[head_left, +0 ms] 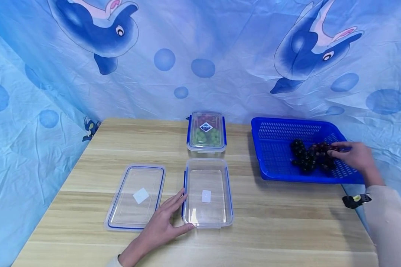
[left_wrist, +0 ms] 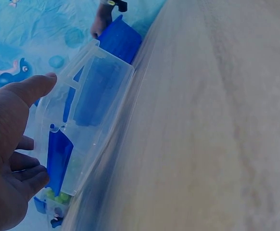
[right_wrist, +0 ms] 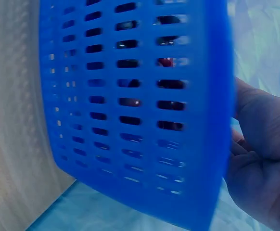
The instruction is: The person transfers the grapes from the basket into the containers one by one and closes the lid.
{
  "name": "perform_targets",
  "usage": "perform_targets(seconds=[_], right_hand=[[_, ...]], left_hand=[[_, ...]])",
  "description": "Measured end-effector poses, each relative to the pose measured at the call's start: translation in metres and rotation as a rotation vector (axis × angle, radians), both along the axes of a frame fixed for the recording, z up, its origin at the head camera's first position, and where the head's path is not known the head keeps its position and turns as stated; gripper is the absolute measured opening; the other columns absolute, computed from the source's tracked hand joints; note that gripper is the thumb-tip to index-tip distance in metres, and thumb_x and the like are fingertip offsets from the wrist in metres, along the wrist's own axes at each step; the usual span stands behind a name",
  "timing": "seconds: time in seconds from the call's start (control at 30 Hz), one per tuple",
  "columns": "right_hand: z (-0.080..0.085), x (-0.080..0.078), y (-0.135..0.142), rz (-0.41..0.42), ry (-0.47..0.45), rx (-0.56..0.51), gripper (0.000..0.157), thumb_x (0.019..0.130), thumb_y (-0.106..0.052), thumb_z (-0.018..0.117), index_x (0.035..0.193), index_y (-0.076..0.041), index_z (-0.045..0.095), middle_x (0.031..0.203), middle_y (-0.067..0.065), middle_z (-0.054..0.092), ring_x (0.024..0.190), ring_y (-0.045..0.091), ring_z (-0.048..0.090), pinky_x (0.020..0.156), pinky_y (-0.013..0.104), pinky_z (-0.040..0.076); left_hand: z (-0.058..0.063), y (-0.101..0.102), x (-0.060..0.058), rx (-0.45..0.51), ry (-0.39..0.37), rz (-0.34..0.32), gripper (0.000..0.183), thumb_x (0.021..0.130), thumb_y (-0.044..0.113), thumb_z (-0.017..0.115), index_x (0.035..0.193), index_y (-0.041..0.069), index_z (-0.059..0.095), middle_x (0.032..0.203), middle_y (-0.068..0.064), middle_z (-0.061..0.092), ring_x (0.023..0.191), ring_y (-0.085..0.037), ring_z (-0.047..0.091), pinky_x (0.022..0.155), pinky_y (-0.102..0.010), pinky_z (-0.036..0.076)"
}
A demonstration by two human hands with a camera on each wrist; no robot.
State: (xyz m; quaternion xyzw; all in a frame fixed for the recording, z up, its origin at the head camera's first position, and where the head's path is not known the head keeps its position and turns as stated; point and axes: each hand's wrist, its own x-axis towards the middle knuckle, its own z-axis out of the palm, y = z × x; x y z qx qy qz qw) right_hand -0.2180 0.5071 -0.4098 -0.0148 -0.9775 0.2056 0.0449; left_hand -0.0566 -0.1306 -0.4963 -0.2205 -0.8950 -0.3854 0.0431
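In the head view, my left hand point(head_left: 158, 228) rests beside a clear plastic food container point(head_left: 206, 211) without its lid. The fingers are spread along its blue-clipped left side, with the thumb at the near left corner. The left wrist view shows this hand point(left_wrist: 10, 144) relaxed round the container's end. Over at the right, my right hand point(head_left: 355, 157) reaches over the rim of a blue plastic basket point(head_left: 274, 155), thumb and fingers pinching at a bunch of dark grapes point(head_left: 309, 159). Behind the basket wall point(right_wrist: 145, 159), the right wrist view hides the fingertips.
A clear lid point(head_left: 127, 207) with a blue seal lies left of the container. Behind the container stands a closed box point(head_left: 206, 142) holding green and reddish fruit. A blue dolphin-print cloth point(head_left: 237, 40) hangs behind the wooden table point(head_left: 270, 230). The basket overhangs the table's right edge.
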Motion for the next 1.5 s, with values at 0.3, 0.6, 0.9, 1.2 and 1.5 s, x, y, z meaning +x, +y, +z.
perform_targets(seconds=[0.3, 0.6, 0.9, 1.2, 1.5], right_hand=[[0.023, 0.007, -0.008, -0.07, 0.056, -0.066, 0.056, 0.093, -0.041, 0.075, 0.124, 0.005, 0.069, 0.101, 0.033, 0.072, 0.05, -0.002, 0.049, 0.042, 0.031, 0.035], [0.055, 0.01, -0.043, -0.109, 0.102, -0.109, 0.061, 0.089, -0.048, 0.077, 0.125, 0.001, 0.071, 0.091, 0.007, 0.079, 0.064, -0.018, 0.05, 0.05, 0.023, 0.045], [0.079, 0.017, -0.094, -0.105, 0.111, -0.206, 0.061, 0.089, -0.052, 0.076, 0.128, -0.005, 0.07, 0.081, -0.042, 0.051, 0.072, -0.008, 0.052, 0.052, 0.025, 0.04], [0.086, 0.02, -0.155, 0.007, 0.2, -0.404, 0.048, 0.088, -0.034, 0.083, 0.124, -0.004, 0.073, 0.077, -0.038, 0.065, 0.072, -0.01, 0.063, 0.057, 0.012, 0.048], [0.074, 0.031, -0.225, 0.131, 0.182, -0.568, 0.04, 0.086, -0.025, 0.085, 0.12, -0.007, 0.076, 0.093, -0.019, 0.074, 0.075, 0.001, 0.07, 0.06, 0.016, 0.054]], left_hand=[[0.001, -0.001, 0.001, 0.003, 0.003, 0.007, 0.09, 0.081, 0.057, 0.081, 0.148, 0.005, 0.052, 0.162, -0.006, 0.039, 0.143, -0.038, 0.044, 0.114, -0.059, 0.038], [0.003, -0.001, 0.0, 0.001, 0.004, 0.003, 0.091, 0.08, 0.057, 0.082, 0.148, 0.004, 0.052, 0.162, -0.008, 0.039, 0.143, -0.038, 0.044, 0.114, -0.059, 0.037], [0.004, 0.0, -0.001, -0.004, 0.004, -0.003, 0.091, 0.081, 0.057, 0.081, 0.148, 0.003, 0.051, 0.162, -0.008, 0.039, 0.143, -0.039, 0.044, 0.115, -0.058, 0.037], [0.004, -0.001, -0.002, 0.002, 0.0, -0.005, 0.092, 0.081, 0.057, 0.081, 0.149, 0.004, 0.05, 0.162, -0.008, 0.038, 0.143, -0.039, 0.043, 0.115, -0.059, 0.036], [0.003, 0.0, -0.001, 0.022, -0.03, -0.01, 0.093, 0.08, 0.057, 0.082, 0.149, 0.004, 0.05, 0.162, -0.006, 0.038, 0.144, -0.038, 0.043, 0.116, -0.058, 0.036]])
